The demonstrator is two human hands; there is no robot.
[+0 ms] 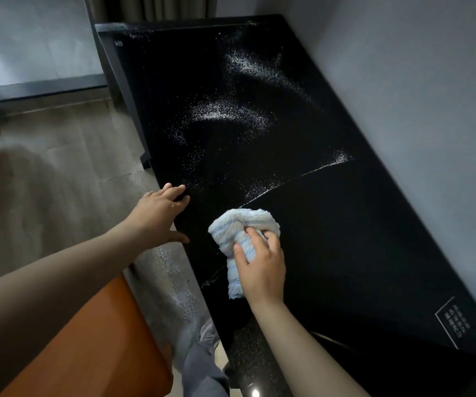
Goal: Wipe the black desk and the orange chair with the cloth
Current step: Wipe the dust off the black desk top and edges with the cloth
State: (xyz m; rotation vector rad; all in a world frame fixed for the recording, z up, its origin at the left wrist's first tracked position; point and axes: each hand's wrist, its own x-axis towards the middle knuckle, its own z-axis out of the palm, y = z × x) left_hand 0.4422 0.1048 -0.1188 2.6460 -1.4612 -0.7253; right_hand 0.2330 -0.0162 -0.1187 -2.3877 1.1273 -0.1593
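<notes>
Gripping cloth in my right hand; left hand flat on desk edge; risk: powder swept onto floor.

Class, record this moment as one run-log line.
right hand: grips crumpled blue-white terry cloth on glossy black desk | left hand: rests on desk edge | white powder: unwiped

Both forearms bare, no sleeves in view. No watch, rings or gloves on either of the hands: left hand, right hand. Nails short, unpainted. Grey trousers low in view, fabric creased at the knee. Footwear can't be made out.
</notes>
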